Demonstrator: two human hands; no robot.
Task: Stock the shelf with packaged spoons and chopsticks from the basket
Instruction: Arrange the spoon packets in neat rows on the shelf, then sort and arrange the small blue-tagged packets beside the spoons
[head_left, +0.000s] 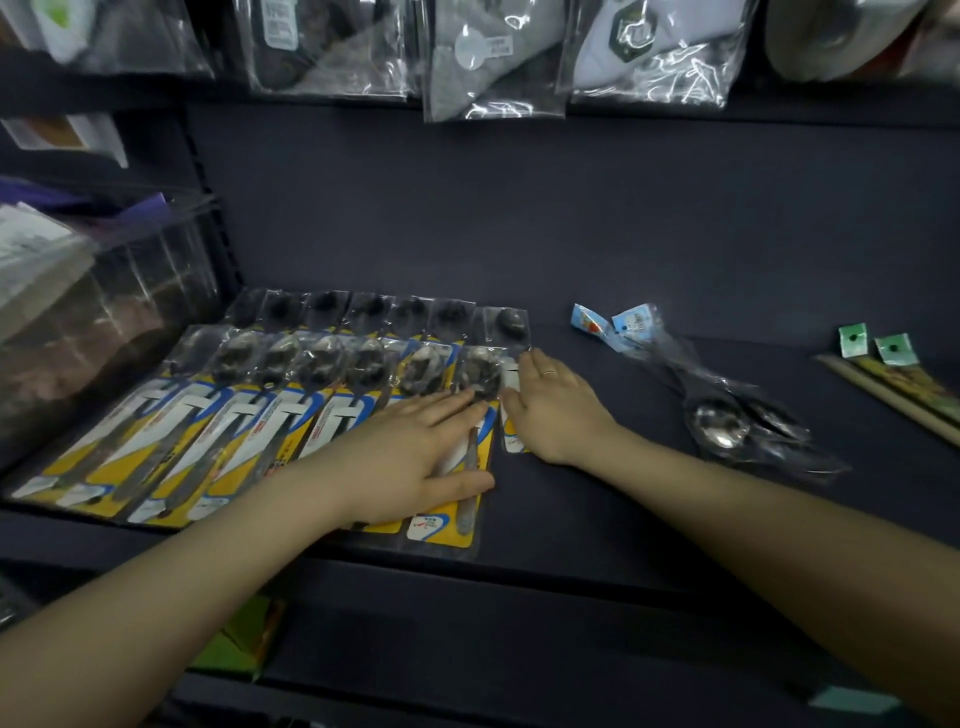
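Left hand (415, 447) lies flat on the rightmost spoon pack (470, 415).

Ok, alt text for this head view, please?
Two bare hands, left and right, press flat on the last yellow-carded spoon packs in an overlapping row on a dark shelf. Clear-bagged metal spoons and green-tagged chopsticks lie to the right.
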